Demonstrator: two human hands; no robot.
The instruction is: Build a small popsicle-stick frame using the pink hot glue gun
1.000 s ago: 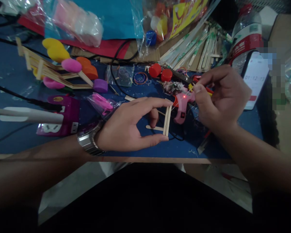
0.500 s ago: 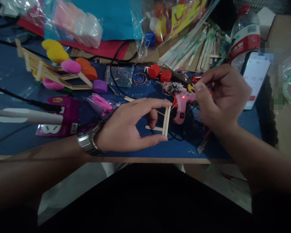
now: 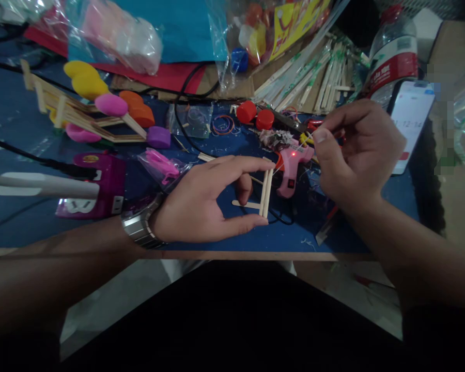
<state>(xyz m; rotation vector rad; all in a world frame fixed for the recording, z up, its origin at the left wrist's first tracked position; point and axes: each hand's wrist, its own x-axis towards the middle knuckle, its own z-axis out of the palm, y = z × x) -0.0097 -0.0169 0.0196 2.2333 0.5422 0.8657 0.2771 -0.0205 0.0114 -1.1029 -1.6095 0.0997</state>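
Observation:
My left hand (image 3: 205, 201) holds a small frame of wooden sticks (image 3: 268, 194) by its ends, between thumb and index finger. Another stick (image 3: 246, 205) extends left from the frame's lower part. To the right, my right hand (image 3: 358, 150) is raised with thumb and index finger pinched together; what lies between the fingertips is too small to make out. Between the hands, a pink glue gun (image 3: 290, 173) with a lit red light lies on the blue table.
Stick bundles (image 3: 329, 77), red caps (image 3: 246, 111) and a bottle (image 3: 393, 57) lie beyond the hands. A phone (image 3: 413, 119) is at the right. A purple power socket (image 3: 108, 181) and a stick model with coloured pieces (image 3: 81, 119) are at the left. A blade (image 3: 327, 227) lies near the table edge.
My right hand has shifted slightly to the right, its fingers still pinched. My left hand keeps its grip on the stick frame almost unmoved.

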